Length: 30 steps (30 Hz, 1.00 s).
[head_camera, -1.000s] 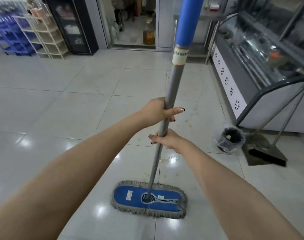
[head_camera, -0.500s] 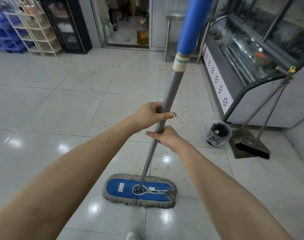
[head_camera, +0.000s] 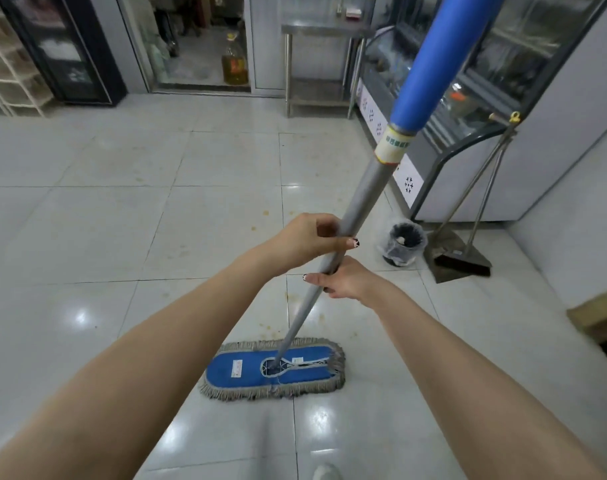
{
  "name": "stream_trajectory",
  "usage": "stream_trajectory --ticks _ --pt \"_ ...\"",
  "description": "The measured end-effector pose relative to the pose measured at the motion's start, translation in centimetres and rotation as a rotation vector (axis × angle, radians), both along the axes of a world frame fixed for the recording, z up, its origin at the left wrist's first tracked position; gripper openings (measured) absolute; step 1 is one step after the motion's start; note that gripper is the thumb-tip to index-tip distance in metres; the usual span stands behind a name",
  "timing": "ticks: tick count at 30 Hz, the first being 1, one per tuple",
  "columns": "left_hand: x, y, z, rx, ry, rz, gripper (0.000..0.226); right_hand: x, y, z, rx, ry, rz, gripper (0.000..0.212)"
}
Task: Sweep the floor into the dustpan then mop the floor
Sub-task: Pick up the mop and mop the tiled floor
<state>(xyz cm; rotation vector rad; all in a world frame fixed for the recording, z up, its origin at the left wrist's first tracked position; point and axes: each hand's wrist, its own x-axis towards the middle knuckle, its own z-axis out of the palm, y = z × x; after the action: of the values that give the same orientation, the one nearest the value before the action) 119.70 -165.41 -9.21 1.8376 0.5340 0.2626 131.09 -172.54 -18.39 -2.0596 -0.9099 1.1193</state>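
While both hands grip the pole (head_camera: 359,206), the mop (head_camera: 274,370) lies flat on the floor (head_camera: 87,237).
Left hand (head_camera: 305,239) wraps it above; right hand (head_camera: 343,280) just below.

Mop (head_camera: 274,370), dustpan (head_camera: 449,258) on tiled floor (head_camera: 104,202)

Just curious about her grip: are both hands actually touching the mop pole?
Touching. The head view shows the left hand wrapped around the grey mop pole, and the right hand closed on it just below, no gap at either.
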Motion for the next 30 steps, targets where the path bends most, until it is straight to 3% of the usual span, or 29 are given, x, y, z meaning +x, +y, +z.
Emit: stream_trajectory --ticks 4,8,13,16,20,25,27,30 --pt "-2.1 -0.5 -1.4 -0.063 -0.068 -0.104 0.011 -2.7 -2.1 -0.2 0.037 -0.023 -0.059 0.036" --pt "-4.1 -1.2 -3.2 -0.144 -0.072 -0.163 0.01 -5.0 -4.8 0.2 0.03 0.079 -0.123 0.022" --pt "-5.9 -2.7 -5.5 -0.221 -0.041 -0.144 0.012 -6.9 -8.7 0.8 -0.06 0.138 -0.2 0.03" --pt "-6.9 -4.1 -7.4 -0.303 0.076 -0.076 0.002 -7.9 -10.6 1.1 -0.094 0.143 -0.217 0.018" --pt "-8.1 -6.9 -11.7 -0.364 0.362 0.086 0.03 -9.5 -14.0 1.1 -0.115 0.139 -0.229 0.013" --pt "-9.1 -12.7 -14.4 -0.88 0.65 0.227 0.042 -10.4 -18.8 0.7 -0.075 0.314 -0.224 0.013" --pt "-9.0 -14.9 -15.7 -0.996 0.638 0.298 0.046 -10.6 -20.8 0.7 -0.065 0.447 -0.251 0.018" --pt "-8.8 -17.8 -16.7 -1.283 0.467 0.397 0.042 -11.0 -23.0 0.6 -0.041 0.701 -0.44 0.021"
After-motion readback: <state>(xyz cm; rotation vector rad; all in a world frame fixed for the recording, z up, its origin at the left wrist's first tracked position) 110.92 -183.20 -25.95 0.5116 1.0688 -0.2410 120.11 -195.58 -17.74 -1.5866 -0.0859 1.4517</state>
